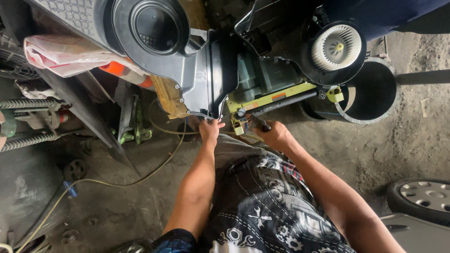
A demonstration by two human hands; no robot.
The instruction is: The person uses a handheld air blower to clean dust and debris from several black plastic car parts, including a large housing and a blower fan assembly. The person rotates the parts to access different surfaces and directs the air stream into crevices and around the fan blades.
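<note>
A large black plastic blower housing point(201, 61) lies across the top of the view, with a round opening at its left and a white fan wheel point(336, 47) at its right. My left hand point(209, 129) grips the housing's lower edge. My right hand point(274, 135) is closed on the dark handle of a screwdriver point(255, 122), whose tip points at a yellow-green bracket point(269, 99) on the housing's underside.
A black round bucket point(370, 91) stands at the right on the dirt floor. A wheel cover point(424, 197) lies at the lower right. Pink cloth point(61, 54), coil springs point(28, 103) and a thin cable point(117, 182) are at the left.
</note>
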